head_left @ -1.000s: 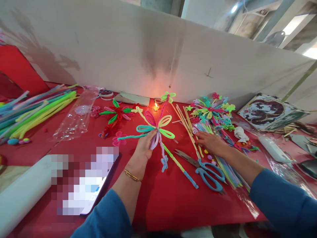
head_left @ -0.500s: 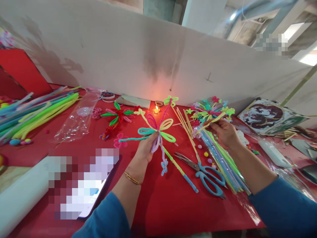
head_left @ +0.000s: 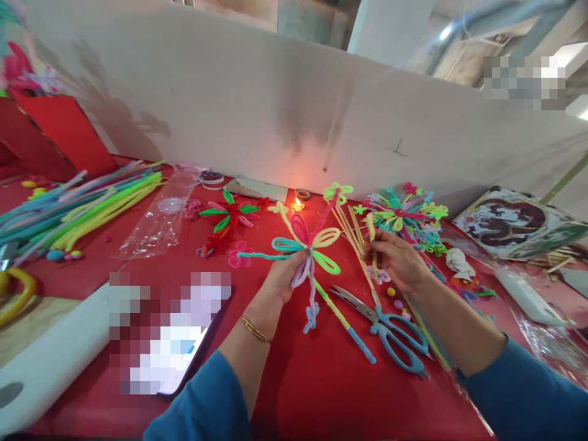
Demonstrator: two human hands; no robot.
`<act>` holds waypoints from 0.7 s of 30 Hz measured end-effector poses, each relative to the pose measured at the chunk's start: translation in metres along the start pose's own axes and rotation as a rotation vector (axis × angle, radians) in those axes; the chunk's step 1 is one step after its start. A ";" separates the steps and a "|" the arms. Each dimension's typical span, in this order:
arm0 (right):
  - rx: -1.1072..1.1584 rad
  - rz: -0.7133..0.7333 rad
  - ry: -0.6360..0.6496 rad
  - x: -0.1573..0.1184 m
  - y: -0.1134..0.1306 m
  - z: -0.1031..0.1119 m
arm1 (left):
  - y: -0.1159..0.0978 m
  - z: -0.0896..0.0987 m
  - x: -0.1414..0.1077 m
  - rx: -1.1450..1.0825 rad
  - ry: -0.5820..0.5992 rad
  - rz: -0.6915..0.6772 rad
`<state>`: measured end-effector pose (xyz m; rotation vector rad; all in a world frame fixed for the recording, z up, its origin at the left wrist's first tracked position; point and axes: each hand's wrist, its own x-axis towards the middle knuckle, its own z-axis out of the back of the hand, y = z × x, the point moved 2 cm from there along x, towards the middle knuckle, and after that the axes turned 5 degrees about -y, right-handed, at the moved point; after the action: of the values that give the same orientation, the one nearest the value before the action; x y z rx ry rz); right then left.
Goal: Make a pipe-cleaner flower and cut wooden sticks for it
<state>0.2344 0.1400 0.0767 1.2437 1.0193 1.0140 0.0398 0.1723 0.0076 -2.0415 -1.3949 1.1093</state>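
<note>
My left hand point(head_left: 285, 275) pinches a pipe-cleaner flower point(head_left: 327, 262) at its centre. The flower has looped petals in pink, yellow, green, lilac and teal, thin arms tipped with small blossoms, and a stem wound in green, yellow and blue that slants down to the right. To its right, my right hand point(head_left: 399, 260) closes its fingers on a yellow pipe cleaner point(head_left: 371, 226), bent and held nearly upright. A small lilac blossom point(head_left: 378, 275) hangs at its lower end. Below that hand lie blue-handled scissors point(head_left: 380, 318), their blades slightly parted.
A small flame point(head_left: 297, 205) burns behind the flower, near the wall. Finished flowers point(head_left: 400, 214) lie at the back right, a red-green one point(head_left: 232, 211) at the back left. Pipe cleaners point(head_left: 105, 205) are piled left, beyond a phone point(head_left: 197, 340). Wooden sticks point(head_left: 351, 229) lie centre-right.
My right hand has drawn slightly left, and the yellow pipe cleaner has turned from slanting to nearly upright. My left hand keeps its hold on the flower. The view has shifted a little left.
</note>
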 end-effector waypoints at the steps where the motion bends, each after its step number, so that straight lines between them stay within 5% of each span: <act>1: -0.075 -0.007 0.027 -0.002 -0.002 -0.007 | 0.001 0.000 0.000 0.016 0.005 0.000; 9: -0.640 0.208 0.263 -0.007 -0.010 -0.041 | 0.006 -0.001 0.000 0.022 0.121 -0.040; 21: -0.784 0.266 0.214 0.001 -0.018 -0.041 | 0.001 -0.005 -0.008 -0.025 0.159 -0.006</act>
<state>0.1959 0.1497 0.0567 0.6290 0.5125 1.5827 0.0425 0.1648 0.0130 -2.0915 -1.3417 0.9095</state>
